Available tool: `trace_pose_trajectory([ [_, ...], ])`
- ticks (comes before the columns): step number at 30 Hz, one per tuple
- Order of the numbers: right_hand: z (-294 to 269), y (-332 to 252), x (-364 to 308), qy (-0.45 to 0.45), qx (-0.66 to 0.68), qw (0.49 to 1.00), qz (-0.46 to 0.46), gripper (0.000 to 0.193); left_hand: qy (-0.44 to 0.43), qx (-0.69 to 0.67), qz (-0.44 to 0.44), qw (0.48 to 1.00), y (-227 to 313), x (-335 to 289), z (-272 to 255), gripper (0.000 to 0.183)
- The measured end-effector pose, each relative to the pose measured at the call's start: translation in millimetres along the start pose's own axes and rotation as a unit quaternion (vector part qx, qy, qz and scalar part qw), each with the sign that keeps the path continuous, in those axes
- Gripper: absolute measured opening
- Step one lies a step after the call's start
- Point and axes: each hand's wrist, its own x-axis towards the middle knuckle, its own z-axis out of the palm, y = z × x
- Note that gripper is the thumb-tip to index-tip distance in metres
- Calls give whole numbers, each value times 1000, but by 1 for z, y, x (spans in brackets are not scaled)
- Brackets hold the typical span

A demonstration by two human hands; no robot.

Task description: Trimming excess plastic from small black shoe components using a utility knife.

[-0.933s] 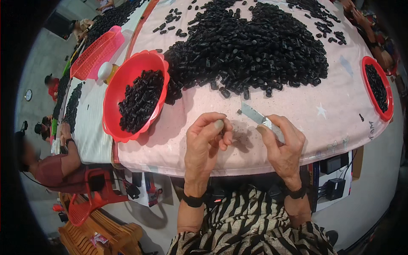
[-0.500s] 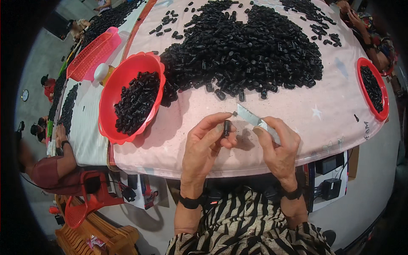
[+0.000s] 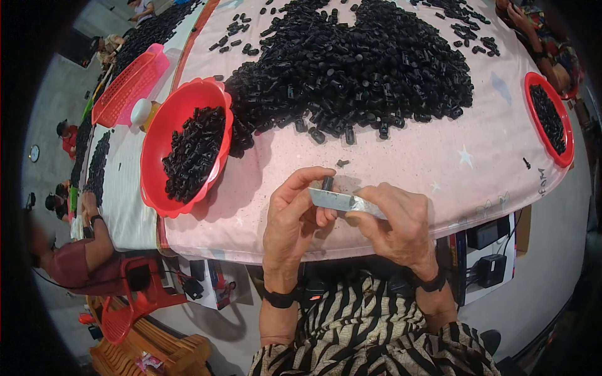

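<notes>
Near the table's front edge, my left hand pinches a small black cylindrical plastic part between thumb and fingers. My right hand grips a knife with a flat grey blade, and the blade lies across the part, by my left thumb. Whether the edge touches the part I cannot tell. A tiny dark scrap rests on the pink cloth just beyond my left fingertips. Beyond both hands spreads a large pile of similar black parts.
To the left stands a red scalloped bowl holding many black parts, beside a yellow jar with a white lid and a pink basket. A red oval tray is at the right. Other people sit around the tables.
The knife has swung left and down, from beside the part to across it. A dark scrap that was at my left fingertips now lies on the cloth.
</notes>
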Motion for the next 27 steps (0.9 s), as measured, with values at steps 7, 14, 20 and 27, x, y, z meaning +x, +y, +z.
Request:
trace_pose_trajectory([
  [7, 0, -1, -1, -13, -16, 1000, 11, 24, -20, 4, 6, 1000, -2, -2, -4, 28],
  [14, 3, -2, -1, -14, -19, 1000, 1, 26, -45, -13, 8, 999, -2, -2, -6, 27],
  [20, 6, -1, -3, -2, -47, 999, 2, 27, -27, 12, 23, 999, -4, -1, -3, 30],
  [27, 7, 0, -4, -4, -50, 999, -9, 28, -26, 11, 29, 999, -4, -1, -2, 30],
])
